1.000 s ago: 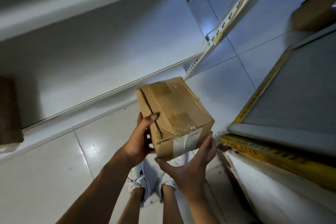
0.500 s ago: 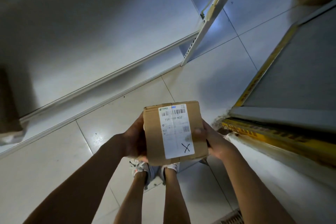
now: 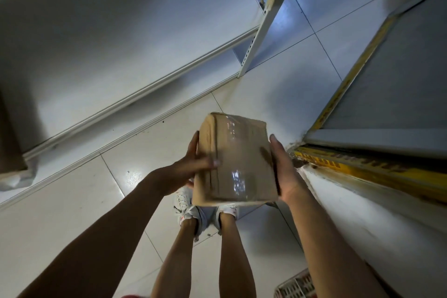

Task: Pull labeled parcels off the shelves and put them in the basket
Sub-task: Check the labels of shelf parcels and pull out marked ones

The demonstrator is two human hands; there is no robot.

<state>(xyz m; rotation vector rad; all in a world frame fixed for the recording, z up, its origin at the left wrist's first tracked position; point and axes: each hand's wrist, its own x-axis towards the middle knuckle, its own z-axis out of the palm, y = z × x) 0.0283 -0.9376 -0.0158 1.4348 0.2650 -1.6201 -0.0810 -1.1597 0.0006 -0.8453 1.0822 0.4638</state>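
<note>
A person stands on a pale tiled floor [image 3: 72, 213] holding a brown cardboard box [image 3: 235, 159] out in front at about waist height, directly above their white shoes [image 3: 186, 205]. The left hand [image 3: 186, 169] grips the box's left side, fingers reaching up along the edge and the thumb curled over onto the top face. The right hand [image 3: 284, 172] clasps the opposite side, palm flat against the cardboard and the fingers wrapped underneath, out of sight. The face of the box turned upward is sealed with shiny clear tape that catches the light, and the picture is a little blurred there.

To the left of the box runs a low white shelf [image 3: 101, 55], with a second brown parcel [image 3: 11, 133] sitting at its far left end. A white slotted shelf post [image 3: 263, 19] rises beyond the box. To the right of the box is another shelf [image 3: 387, 84] edged with a yellow strip [image 3: 362, 167]. Below the right forearm, near the bottom edge, a corner of a slatted basket [image 3: 296, 285] shows on the floor.
</note>
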